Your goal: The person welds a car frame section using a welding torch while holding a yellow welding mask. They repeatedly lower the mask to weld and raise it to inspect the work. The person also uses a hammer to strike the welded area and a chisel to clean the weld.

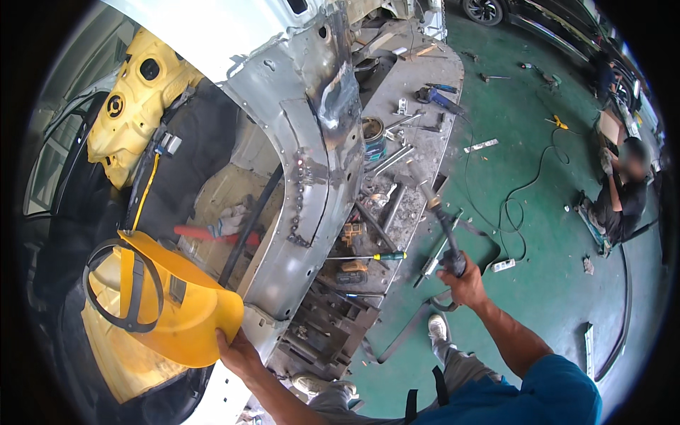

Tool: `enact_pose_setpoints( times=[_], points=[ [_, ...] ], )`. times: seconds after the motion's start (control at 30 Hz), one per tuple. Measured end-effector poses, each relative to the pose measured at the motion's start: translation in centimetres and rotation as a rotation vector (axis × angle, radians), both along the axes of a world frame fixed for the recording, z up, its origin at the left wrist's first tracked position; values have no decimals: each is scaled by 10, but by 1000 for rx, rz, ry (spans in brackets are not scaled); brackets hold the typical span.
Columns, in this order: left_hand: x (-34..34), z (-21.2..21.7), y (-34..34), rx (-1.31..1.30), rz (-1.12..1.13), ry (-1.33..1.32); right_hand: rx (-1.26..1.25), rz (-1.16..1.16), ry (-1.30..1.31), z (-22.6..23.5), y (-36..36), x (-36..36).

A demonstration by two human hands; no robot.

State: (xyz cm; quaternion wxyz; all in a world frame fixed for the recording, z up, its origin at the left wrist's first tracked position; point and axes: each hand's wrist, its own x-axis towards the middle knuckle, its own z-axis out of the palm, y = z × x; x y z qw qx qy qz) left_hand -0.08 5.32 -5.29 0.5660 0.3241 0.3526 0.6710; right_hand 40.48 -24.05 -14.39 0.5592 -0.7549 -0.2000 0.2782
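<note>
My left hand [237,354] grips the lower edge of a yellow welding mask [191,322], fingers curled over its rim. The mask's dark headband faces up and left, over the car body's opening. My right hand [464,280] is closed round the dark grip of a long tool [446,230] with a tan band and a pale, blurred end; its kind is unclear. That tool points up and left, toward the littered bench. Between my hands stands a grey car body pillar [304,184], with a row of dark weld spots, a small bright spot and scorched metal.
The bench [425,85] carries a blue power tool [439,99], a tin [373,134], a green-yellow screwdriver [389,256] and several metal pieces. Cables [511,212] and a strap [404,340] lie on the green floor [538,304]. A person [627,191] sits at right.
</note>
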Motion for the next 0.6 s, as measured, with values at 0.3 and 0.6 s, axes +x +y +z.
enact_pose_setpoints(
  times=[0.3,0.6],
  points=[
    [-1,8,0,2,-15,67,36,-215,64,-24,6,55],
    [-10,18,13,-291,84,110,163,-143,98,-78,29,96]
  ],
)
